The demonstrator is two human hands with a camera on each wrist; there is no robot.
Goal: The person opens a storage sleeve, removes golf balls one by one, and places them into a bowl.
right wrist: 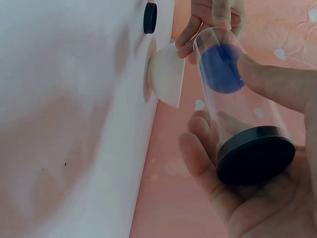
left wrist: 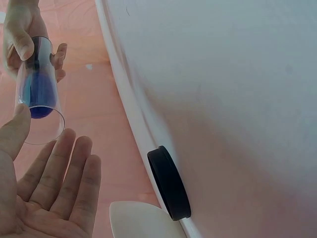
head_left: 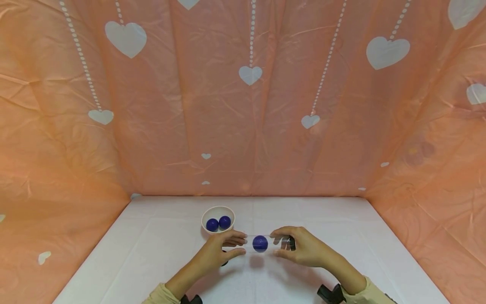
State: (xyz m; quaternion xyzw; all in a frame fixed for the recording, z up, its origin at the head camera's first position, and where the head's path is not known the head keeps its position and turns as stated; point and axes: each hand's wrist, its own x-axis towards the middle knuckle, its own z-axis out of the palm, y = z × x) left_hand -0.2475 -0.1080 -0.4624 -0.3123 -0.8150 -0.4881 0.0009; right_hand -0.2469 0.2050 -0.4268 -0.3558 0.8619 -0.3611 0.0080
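In the lower middle of the head view we saw both hands meeting above the white tabletop (head_left: 152, 236). Between them lay a clear plastic tube (head_left: 262, 244), held level, with one blue ball (head_left: 260, 243) inside it, about in the middle of its length.

The right hand (head_left: 303, 249) gripped the right end of the tube. In the right wrist view its fingers (right wrist: 203, 148) curled under the tube (right wrist: 237, 99) and the thumb pressed on top, just above the black cap (right wrist: 255, 158) that closes this end. The ball (right wrist: 223, 69) sat further up the tube, nearer to the other hand.

The left hand (head_left: 216, 251) was at the open left end. In the left wrist view its fingers (left wrist: 64, 178) were straight and relaxed, spread a little, and the palm faced the mouth of the tube (left wrist: 39, 94); the thumb touched the rim, but the hand did not close round the tube.

A small white bowl (head_left: 218, 211) stood on the tabletop just beyond the left hand, with two more blue balls (head_left: 218, 223) in it, touching each other. A second black cap (left wrist: 168, 183) lay flat on the tabletop under the left hand, near the bowl. Behind all this, in the upper part of the frame, hung a pink cloth with white hearts (head_left: 250, 126).
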